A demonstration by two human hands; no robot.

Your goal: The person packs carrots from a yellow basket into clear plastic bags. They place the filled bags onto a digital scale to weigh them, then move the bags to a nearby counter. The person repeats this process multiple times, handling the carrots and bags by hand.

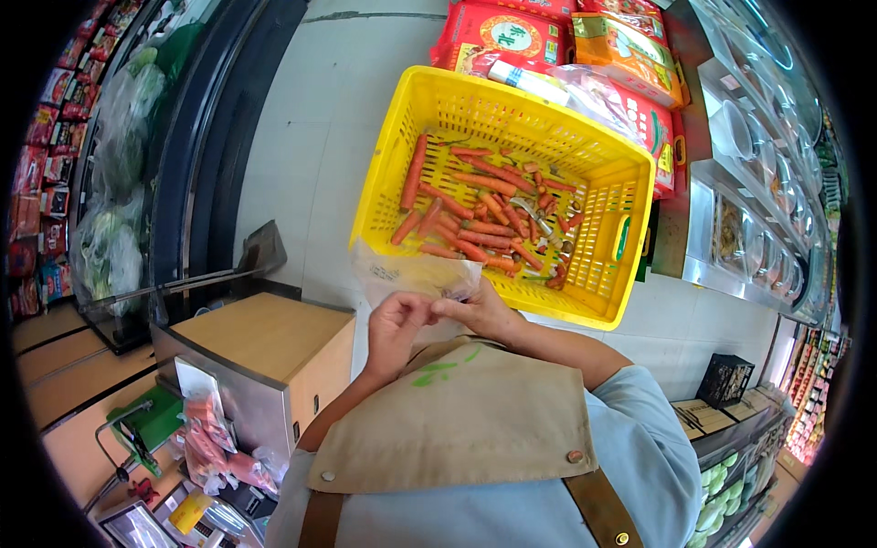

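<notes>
My left hand [394, 327] and my right hand [485, 307] meet in front of my apron, thumbs and fingertips pinching a thin clear plastic bag [394, 274]. Printed marks show on the bag, which spreads over the near left corner of a yellow plastic crate [384, 164]. Whether the bag's mouth is parted cannot be made out. Inside the crate lie many loose carrots [486, 240], some whole and some broken, with small scraps among them. A peeler-like tool with a pale curved part [531, 209] rests on the carrots.
Beyond the crate are stacked red rice bags [503, 34] and a plastic bag roll [527, 81]. A wooden-topped cabinet [267, 329] stands at my left, near a grey dustpan [264, 248]. On the right is a steel display counter [692, 233] with covered food containers.
</notes>
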